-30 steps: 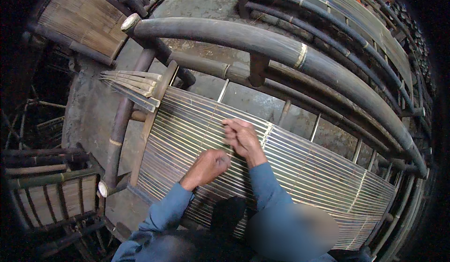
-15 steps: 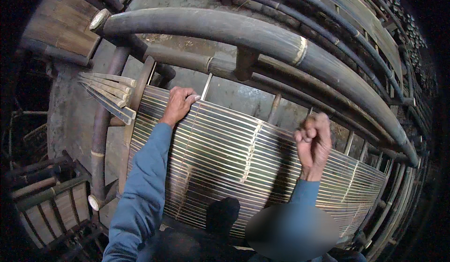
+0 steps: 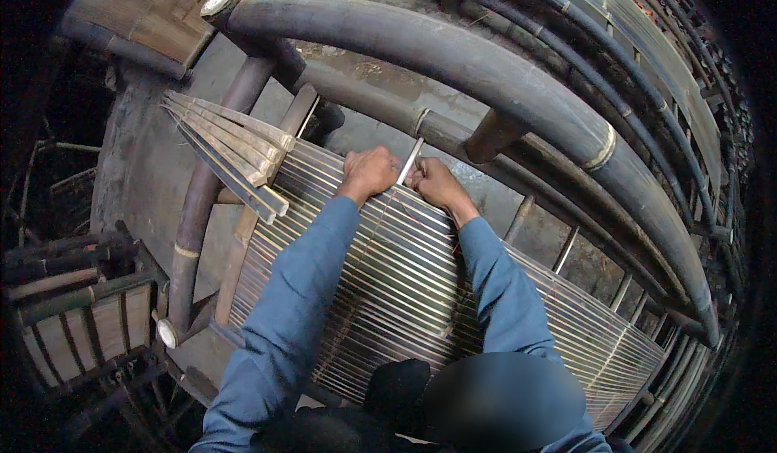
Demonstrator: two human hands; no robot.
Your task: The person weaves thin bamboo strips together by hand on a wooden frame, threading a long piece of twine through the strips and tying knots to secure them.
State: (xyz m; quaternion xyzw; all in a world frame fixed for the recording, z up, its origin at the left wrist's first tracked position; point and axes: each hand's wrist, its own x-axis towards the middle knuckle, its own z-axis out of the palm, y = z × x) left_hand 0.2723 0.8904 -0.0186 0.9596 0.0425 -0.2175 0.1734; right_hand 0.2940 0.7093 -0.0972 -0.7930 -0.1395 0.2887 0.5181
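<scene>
A slatted bamboo seat [image 3: 396, 283] of narrow dark and pale strips lies below my hands. At its far edge my left hand [image 3: 371, 171] is closed, its fingers bent beside a pale crosspiece [image 3: 411, 160]. My right hand [image 3: 438, 184] meets the other side of that crosspiece, fingertips pinched together. What either hand grips is hidden by the fingers. A thin brown cord line [image 3: 366, 252] crosses the slats below the hands, toward me.
A thick curved bamboo rail [image 3: 421, 36] arches beyond the seat. Several split bamboo strips [image 3: 222, 141] fan out at the left by the frame post [image 3: 212, 178]. Another bamboo piece [image 3: 89, 331] stands lower left, and more bamboo frames [image 3: 599, 56] stand at the far right.
My right hand has come left from above the slats to the crosspiece beside my left hand. The view has shifted, so the seat sits lower and farther right.
</scene>
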